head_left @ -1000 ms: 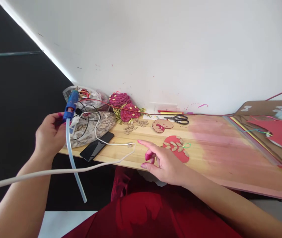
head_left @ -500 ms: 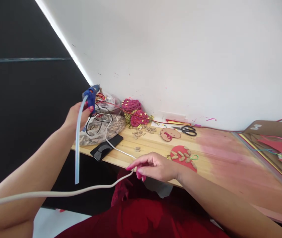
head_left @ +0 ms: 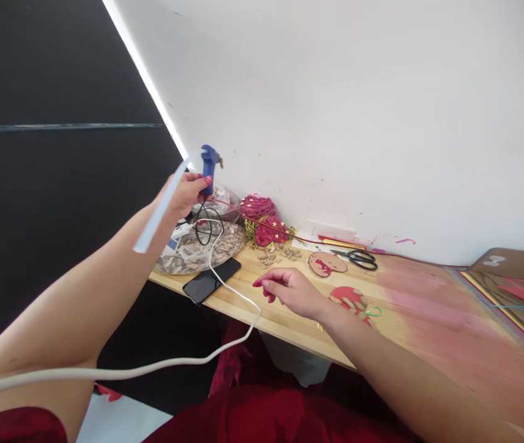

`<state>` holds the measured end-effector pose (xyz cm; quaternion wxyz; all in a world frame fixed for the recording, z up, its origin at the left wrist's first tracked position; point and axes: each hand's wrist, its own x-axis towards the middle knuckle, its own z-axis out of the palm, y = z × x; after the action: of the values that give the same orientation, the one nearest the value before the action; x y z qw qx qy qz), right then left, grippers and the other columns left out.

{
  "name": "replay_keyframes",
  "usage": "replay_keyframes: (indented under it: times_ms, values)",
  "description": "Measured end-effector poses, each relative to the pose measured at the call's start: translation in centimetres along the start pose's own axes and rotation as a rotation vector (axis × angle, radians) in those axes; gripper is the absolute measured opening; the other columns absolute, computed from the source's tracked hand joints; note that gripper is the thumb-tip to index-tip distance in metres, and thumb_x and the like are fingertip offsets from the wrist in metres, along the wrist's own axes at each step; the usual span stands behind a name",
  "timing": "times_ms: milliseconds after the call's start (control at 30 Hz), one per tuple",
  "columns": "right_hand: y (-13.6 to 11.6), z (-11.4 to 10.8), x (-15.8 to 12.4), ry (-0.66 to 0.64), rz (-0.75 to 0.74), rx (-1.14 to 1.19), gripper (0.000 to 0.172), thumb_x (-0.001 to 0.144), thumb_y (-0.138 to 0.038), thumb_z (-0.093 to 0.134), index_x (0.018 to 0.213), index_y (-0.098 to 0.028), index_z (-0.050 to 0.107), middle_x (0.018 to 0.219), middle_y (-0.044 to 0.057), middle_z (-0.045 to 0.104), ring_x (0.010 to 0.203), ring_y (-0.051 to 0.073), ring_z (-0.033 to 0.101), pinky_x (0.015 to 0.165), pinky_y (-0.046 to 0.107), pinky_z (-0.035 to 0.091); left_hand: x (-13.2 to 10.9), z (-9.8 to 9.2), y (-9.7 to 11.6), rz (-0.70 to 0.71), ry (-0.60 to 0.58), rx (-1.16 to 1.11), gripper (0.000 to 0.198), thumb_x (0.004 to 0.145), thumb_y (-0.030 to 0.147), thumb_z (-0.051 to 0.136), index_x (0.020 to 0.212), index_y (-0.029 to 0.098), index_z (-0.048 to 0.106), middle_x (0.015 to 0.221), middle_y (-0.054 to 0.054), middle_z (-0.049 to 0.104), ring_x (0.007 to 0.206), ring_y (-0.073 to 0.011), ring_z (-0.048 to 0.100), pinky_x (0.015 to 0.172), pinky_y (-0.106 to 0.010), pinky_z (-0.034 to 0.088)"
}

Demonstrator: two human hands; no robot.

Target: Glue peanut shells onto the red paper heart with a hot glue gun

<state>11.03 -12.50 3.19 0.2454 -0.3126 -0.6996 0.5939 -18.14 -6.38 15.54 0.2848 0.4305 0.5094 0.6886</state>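
Observation:
My left hand [head_left: 187, 192] grips the handle of a blue glue gun [head_left: 208, 167], raised over the bags at the table's left end. A long translucent glue stick [head_left: 160, 212] sticks out of its back and hangs down to the left. My right hand [head_left: 289, 289] hovers over the front of the table with its fingers curled; whether it pinches anything small cannot be made out. Right of it, a red disc [head_left: 345, 295] bearing peanuts and a green loop is partly hidden by my wrist. A white cable [head_left: 237, 294] runs below my right hand.
A black phone [head_left: 211, 281] lies at the left table edge beside a bag of peanuts [head_left: 225, 245]. Behind are loose peanuts [head_left: 269, 255], pink yarn pieces [head_left: 271, 231], a brown cutout [head_left: 327, 264] and black scissors [head_left: 362, 259]. Cardboard [head_left: 511, 264] stands at the far right.
My left hand has swung the glue gun up and to the right, turning it. My right hand has moved off the white cable, slightly up and right. The view has shifted.

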Motion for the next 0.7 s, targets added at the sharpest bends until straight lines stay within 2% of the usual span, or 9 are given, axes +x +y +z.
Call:
replay_keyframes:
  times_ms: [100,167,233,300,367,533,700]
  values:
    - [-1.3,-0.1,1.0,0.069,-0.019,0.037,0.022,0.09,-0.032,0.065,0.102,-0.016,0.074,0.08,0.001,0.064,0.066,0.011,0.06,0.057,0.023,0.045,-1.5,1.6,-0.2,-0.058,-0.047,0.034,0.009,0.083,0.006,0.071,0.077,0.009,0.065,0.062,-0.002,0.062,0.06,-0.0116,0.057,0.062,-0.028,0.052]
    - [-1.9,0.1,2.0,0.153,-0.038,0.106,0.031,0.088,-0.036,0.069,0.114,-0.018,0.071,0.091,0.004,0.066,0.072,0.012,0.063,0.054,0.022,0.044,-2.8,2.9,-0.6,-0.068,-0.089,0.049,0.008,0.08,0.01,0.074,0.078,0.01,0.067,0.063,-0.002,0.064,0.058,-0.012,0.058,0.06,-0.028,0.051]
    - [-2.4,0.4,3.1,0.229,-0.089,0.193,0.045,0.087,-0.042,0.071,0.126,-0.021,0.065,0.108,0.007,0.067,0.082,0.015,0.065,0.057,0.023,0.047,-4.2,4.4,-1.5,-0.063,-0.162,0.08,0.011,0.076,0.016,0.078,0.08,0.013,0.069,0.067,-0.002,0.067,0.058,-0.0126,0.059,0.059,-0.027,0.05]
    - [-2.9,0.9,4.2,0.267,-0.158,0.249,0.055,0.086,-0.05,0.071,0.134,-0.024,0.058,0.125,0.009,0.065,0.096,0.018,0.065,0.064,0.024,0.051,-5.6,5.9,-2.7,-0.009,-0.179,0.124,0.014,0.073,0.022,0.08,0.076,0.015,0.069,0.07,-0.002,0.069,0.06,-0.0136,0.06,0.06,-0.028,0.05]
    - [-3.4,1.3,5.2,0.297,-0.222,0.272,0.058,0.088,-0.057,0.066,0.135,-0.025,0.056,0.133,0.008,0.063,0.107,0.02,0.063,0.07,0.025,0.052,-6.8,7.2,-4.1,0.029,-0.196,0.18,0.019,0.069,0.028,0.082,0.078,0.016,0.071,0.074,-0.003,0.071,0.063,-0.0157,0.062,0.062,-0.029,0.05]
    - [-3.7,1.2,7.0,0.418,-0.324,0.34,0.051,0.088,-0.064,0.061,0.116,-0.022,0.057,0.118,0.009,0.068,0.108,0.022,0.065,0.08,0.03,0.054,-9.2,8.5,-6.3,0.064,-0.222,0.274,0.02,0.07,0.029,0.079,0.081,0.016,0.069,0.076,-0.005,0.072,0.067,-0.0174,0.064,0.062,-0.03,0.05]
    - [-3.1,0.7,8.2,0.472,-0.26,0.43,0.049,0.08,-0.064,0.069,0.104,-0.023,0.055,0.107,0.008,0.072,0.103,0.024,0.068,0.079,0.035,0.056,-10.9,8.5,-6.5,0.13,-0.273,0.301,0.011,0.075,0.02,0.072,0.086,0.017,0.069,0.083,-0.006,0.075,0.075,-0.0187,0.068,0.071,-0.032,0.054]
